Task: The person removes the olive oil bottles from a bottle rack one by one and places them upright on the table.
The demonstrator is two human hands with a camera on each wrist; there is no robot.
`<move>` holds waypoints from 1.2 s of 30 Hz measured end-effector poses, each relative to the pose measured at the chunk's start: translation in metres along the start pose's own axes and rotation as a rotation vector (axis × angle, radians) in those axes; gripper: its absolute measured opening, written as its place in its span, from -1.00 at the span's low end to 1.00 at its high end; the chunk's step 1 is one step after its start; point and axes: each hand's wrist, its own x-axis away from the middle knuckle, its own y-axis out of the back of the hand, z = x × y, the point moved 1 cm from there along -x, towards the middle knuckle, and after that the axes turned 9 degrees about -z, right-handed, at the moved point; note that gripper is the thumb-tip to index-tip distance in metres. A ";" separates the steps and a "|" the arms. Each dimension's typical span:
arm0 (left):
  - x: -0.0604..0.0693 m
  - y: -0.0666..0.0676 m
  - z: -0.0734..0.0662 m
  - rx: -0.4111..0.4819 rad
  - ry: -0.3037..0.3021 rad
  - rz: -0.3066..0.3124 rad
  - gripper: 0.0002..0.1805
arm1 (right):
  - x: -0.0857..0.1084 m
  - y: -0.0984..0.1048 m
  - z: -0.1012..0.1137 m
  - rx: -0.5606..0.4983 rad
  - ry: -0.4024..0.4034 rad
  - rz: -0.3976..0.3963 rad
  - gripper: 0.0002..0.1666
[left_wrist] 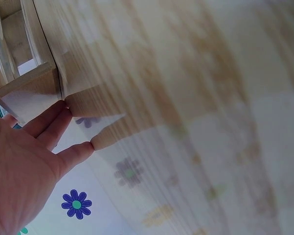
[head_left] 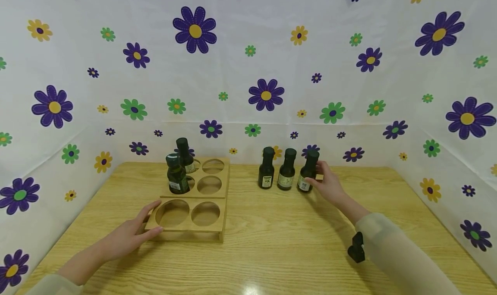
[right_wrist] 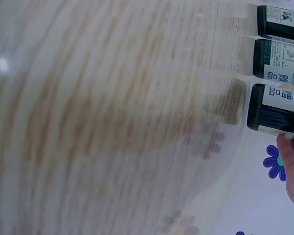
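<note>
Wood-grain surface (head_left: 279, 247): right hand (head_left: 330, 186) is pinching rightmost dark bottle (head_left: 308, 173), likely slick, fragile glass, best gripped round body; left hand (head_left: 123, 239) is spreading against wooden rack (head_left: 190, 203).

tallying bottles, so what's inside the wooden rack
The wooden rack holds a rear bottle in its back-left hole and a nearer bottle in its middle-left hole. Its top hides both bases; the nearer bottle partly covers the rear bottle.

Tabletop (head_left: 279, 230) shared: head view high, wrist views low.
</note>
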 end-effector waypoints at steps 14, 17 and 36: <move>0.000 0.000 -0.002 0.005 0.012 0.003 -0.17 | -0.001 -0.001 -0.001 -0.008 -0.030 0.014 -0.35; 0.000 0.000 -0.001 0.008 0.015 0.005 -0.17 | -0.001 -0.002 -0.001 -0.008 -0.026 0.019 -0.34; 0.000 -0.001 0.000 0.010 0.026 0.012 -0.16 | 0.016 0.012 0.011 -0.086 -0.073 -0.064 -0.25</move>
